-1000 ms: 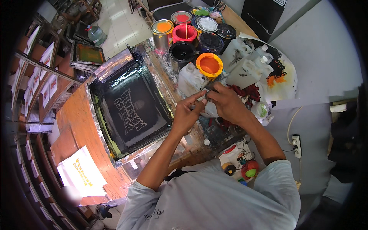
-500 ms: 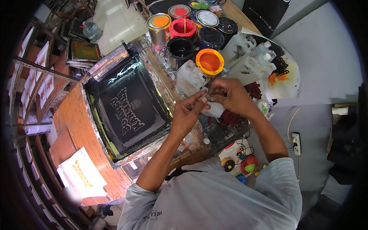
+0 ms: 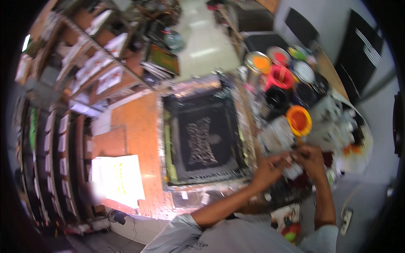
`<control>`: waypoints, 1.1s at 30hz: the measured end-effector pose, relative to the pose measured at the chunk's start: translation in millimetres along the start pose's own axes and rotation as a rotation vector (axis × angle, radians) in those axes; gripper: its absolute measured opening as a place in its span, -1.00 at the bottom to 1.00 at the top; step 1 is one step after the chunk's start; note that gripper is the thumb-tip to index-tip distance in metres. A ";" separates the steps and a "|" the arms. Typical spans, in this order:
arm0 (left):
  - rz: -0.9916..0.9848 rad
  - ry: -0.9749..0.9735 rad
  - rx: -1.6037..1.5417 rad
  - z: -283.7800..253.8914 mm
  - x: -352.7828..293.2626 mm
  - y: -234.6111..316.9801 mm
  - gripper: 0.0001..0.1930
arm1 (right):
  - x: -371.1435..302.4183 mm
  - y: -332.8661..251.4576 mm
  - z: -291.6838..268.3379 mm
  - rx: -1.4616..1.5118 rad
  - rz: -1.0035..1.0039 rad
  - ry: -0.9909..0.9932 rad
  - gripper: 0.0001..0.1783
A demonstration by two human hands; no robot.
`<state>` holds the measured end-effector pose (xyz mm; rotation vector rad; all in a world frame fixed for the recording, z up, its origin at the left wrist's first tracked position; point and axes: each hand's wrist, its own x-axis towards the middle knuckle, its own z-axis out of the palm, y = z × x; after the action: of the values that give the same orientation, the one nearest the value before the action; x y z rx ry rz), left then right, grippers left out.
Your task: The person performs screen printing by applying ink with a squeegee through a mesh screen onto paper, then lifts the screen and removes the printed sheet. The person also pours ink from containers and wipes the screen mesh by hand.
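Observation:
My left hand (image 3: pixel 268 169) and my right hand (image 3: pixel 311 160) meet at the fingertips over the right side of the bench. Both sets of fingers are pinched together around something small and pale that blur hides. Just beyond them stands a translucent plastic jug (image 3: pixel 276 134). Next to it, an orange tub (image 3: pixel 299 120) with a yellow rim holds orange ink. A whitish container (image 3: pixel 293 171) shows partly beneath my hands, and dark red cloth (image 3: pixel 300 180) lies close by. To the left rests a dark printing screen (image 3: pixel 198 114) bearing a pale lettered design.
Several ink cans, among them an orange one (image 3: pixel 259 63) and a pink-red tub (image 3: pixel 279 77), crowd the back right. White sheets with yellow print (image 3: pixel 120 179) lie on the wooden tabletop (image 3: pixel 145 126). Racks (image 3: pixel 63 143) line the left. A power strip (image 3: pixel 346 221) hangs lower right.
My view has swung left, so the bench and hands appear farther right and the picture is blurred. My hands stay together at the fingertips by the jug.

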<state>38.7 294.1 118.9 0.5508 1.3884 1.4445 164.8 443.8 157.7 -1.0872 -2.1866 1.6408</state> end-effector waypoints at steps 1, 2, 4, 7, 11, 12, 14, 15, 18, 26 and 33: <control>0.092 0.026 -0.036 5.0 0.3 -3.2 -0.61 | -1.8 -4.6 3.5 -0.008 -0.044 0.019 -0.91; 0.063 0.007 -0.032 0.0 -0.2 0.5 -0.61 | -3.9 -10.8 5.5 -0.020 -0.078 0.046 -0.90; -0.015 -0.054 -0.056 -3.9 -2.8 4.4 -0.61 | -6.3 -17.8 14.7 0.097 0.045 0.069 -0.88; 0.005 -0.035 -0.066 -8.0 -6.1 9.6 -0.61 | -3.8 -15.7 22.0 0.087 0.045 0.070 -0.89; 0.029 0.042 -0.053 0.2 -5.9 4.0 -0.62 | -2.6 2.8 24.1 0.093 -0.048 0.100 -0.90; 0.086 0.060 -0.035 0.5 -3.1 -4.3 -0.63 | -3.2 6.2 24.8 0.088 -0.058 0.103 -0.89; 0.107 0.105 0.016 8.7 -5.0 -9.7 -0.65 | -5.8 5.2 26.2 0.084 -0.097 0.154 -0.88; 0.076 0.124 0.051 11.7 -5.8 -2.4 -0.65 | -9.6 5.5 23.6 0.070 -0.102 0.198 -0.87; 0.034 0.172 0.095 15.5 -8.9 13.5 -0.68 | -8.6 8.9 25.0 0.017 -0.147 0.161 -0.89; 0.103 0.071 0.035 8.5 -1.9 6.8 -0.61 | -6.2 17.1 35.2 -0.004 -0.231 0.252 -0.87; 0.190 0.080 -0.195 -26.5 -16.0 3.9 -0.65 | -12.5 10.3 38.0 0.129 -0.246 0.273 -0.79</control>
<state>20.7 268.7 121.3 0.5145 1.2655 1.7500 156.9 408.4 137.9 -0.9054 -1.9252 1.4136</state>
